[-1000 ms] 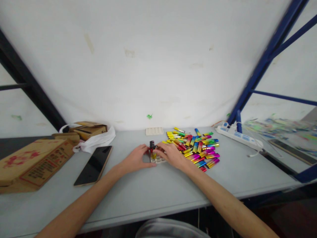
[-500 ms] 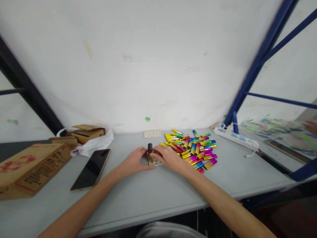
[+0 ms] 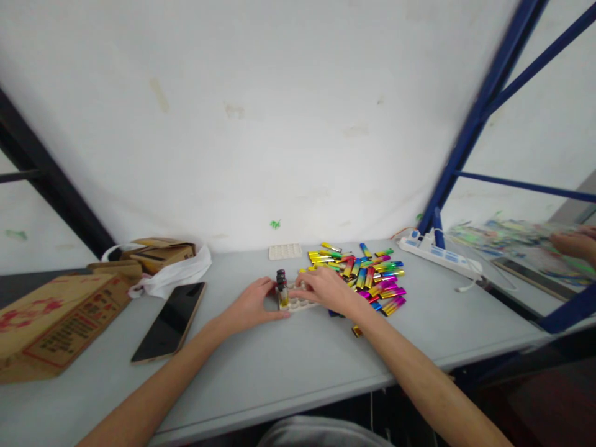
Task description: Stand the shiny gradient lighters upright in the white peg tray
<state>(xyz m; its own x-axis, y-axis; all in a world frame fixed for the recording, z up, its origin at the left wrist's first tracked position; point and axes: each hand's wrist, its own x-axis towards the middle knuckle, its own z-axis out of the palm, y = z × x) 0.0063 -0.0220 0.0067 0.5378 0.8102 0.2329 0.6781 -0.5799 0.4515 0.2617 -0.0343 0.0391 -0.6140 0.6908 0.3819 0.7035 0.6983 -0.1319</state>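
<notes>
My left hand (image 3: pixel 251 302) is curved round the left end of a pale tray with round holes (image 3: pixel 305 304), fingers at its back edge and thumb along its front. A short row of lighter-like pieces (image 3: pixel 282 290) with black tops and yellowish bodies stands upright at that end. Just to the right, my right hand (image 3: pixel 326 288) reaches over the tray, thumb and forefinger apart near the row, with nothing visible between them. Close by its wrist lies a pile of shiny multicoloured tubes (image 3: pixel 370 276), partly hidden by the hand.
Another pale tray (image 3: pixel 285 251) lies by the wall. To the left are a phone (image 3: pixel 170 323), a white plastic bag (image 3: pixel 174 273) and cardboard boxes (image 3: pixel 65 316). A power strip (image 3: pixel 440 256) lies right. Beyond the blue frame (image 3: pixel 465 136), another person's hand (image 3: pixel 575 243) shows.
My right hand has drawn slightly right, uncovering more of the upright pieces and the tray holes. One tube now lies apart under my right forearm. The other person's hand has come further into view.
</notes>
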